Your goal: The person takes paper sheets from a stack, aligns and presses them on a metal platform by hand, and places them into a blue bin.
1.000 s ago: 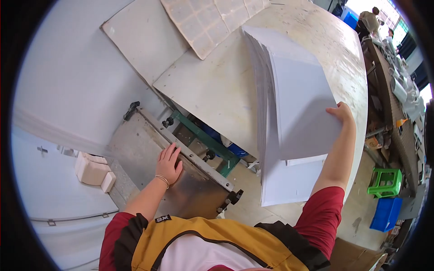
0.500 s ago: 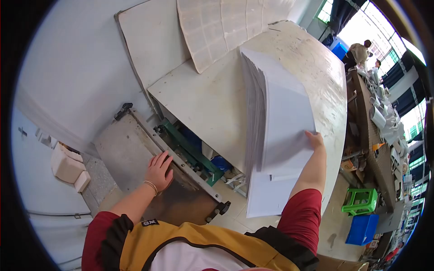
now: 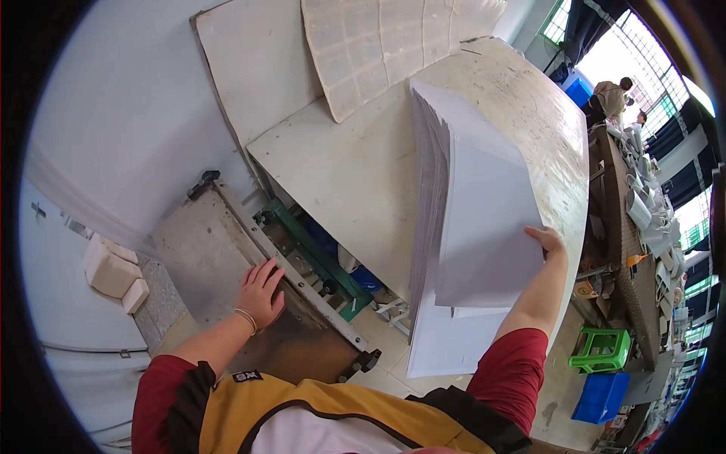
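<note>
A stack of large white sheets (image 3: 491, 204) lies on the pale worktable (image 3: 340, 181), its left edges fanned and its near end reaching past the table's edge. My right hand (image 3: 546, 240) grips the right edge of the upper sheets, thumb on top and the other fingers hidden beneath. Lower sheets show under their near end. On the left, my left hand (image 3: 262, 293) rests with fingers spread on a stained metal plate (image 3: 204, 242), near its bolted edge bar. A bracelet circles that wrist.
Flat boards (image 3: 257, 76) lean against the wall behind the table. Green machine framing (image 3: 310, 250) sits beside the metal plate. At right are a green stool (image 3: 601, 349), a blue bin (image 3: 601, 399) and a long cluttered bench (image 3: 628, 250). Another person (image 3: 609, 98) is at its far end.
My right hand has moved right and slightly toward me with the upper sheets' edge. My left hand has shifted slightly left on the metal plate. The view has tilted a little.
</note>
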{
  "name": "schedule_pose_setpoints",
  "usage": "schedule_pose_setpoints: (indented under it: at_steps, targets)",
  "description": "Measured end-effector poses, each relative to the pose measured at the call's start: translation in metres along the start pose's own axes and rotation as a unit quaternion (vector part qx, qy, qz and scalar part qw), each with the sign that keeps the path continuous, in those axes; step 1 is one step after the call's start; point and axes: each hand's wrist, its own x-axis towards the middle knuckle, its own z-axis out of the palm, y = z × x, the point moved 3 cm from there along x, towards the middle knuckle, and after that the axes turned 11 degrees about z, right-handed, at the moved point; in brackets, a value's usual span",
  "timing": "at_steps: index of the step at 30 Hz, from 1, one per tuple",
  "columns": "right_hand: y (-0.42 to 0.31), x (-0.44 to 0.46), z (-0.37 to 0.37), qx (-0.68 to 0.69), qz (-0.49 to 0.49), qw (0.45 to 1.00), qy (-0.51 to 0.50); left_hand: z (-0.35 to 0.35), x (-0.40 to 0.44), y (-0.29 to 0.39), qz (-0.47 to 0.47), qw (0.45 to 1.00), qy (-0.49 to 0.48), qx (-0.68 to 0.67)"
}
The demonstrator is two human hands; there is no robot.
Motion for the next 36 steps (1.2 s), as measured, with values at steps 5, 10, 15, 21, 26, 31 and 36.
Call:
schedule_pose_setpoints:
  at_steps: [5, 10, 15, 21, 26, 31, 36]
  targets:
    - [-0.037, -0.033, 0.0, -0.014, -0.123, 0.992, -0.007, -0.001, -0.001, 0.001, 0.007, 1.0, 0.01, 0.0]
    - [-0.047, -0.091, 0.01, -0.057, -0.245, 0.961, 0.116, 0.001, -0.001, 0.0, 0.006, 1.0, 0.015, -0.006]
    - [-0.052, -0.206, 0.02, -0.059, -0.315, 0.924, 0.207, 0.006, -0.004, -0.006, 0.003, 1.0, 0.017, -0.019]
    - [-0.057, -0.337, 0.019, -0.126, -0.348, 0.897, 0.242, 0.003, -0.006, -0.01, 0.025, 0.996, 0.025, -0.084]
    - [-0.074, -0.409, 0.046, -0.021, -0.326, 0.923, 0.201, -0.017, 0.002, -0.048, 0.053, 0.961, -0.012, -0.271]
    - [-0.101, -0.388, 0.113, 0.245, -0.327, 0.905, 0.12, -0.049, 0.016, -0.148, 0.109, 0.983, 0.068, -0.131]
    - [-0.118, -0.261, 0.242, 0.396, -0.223, 0.888, 0.074, -0.035, 0.016, -0.209, 0.061, 0.998, 0.006, -0.029]
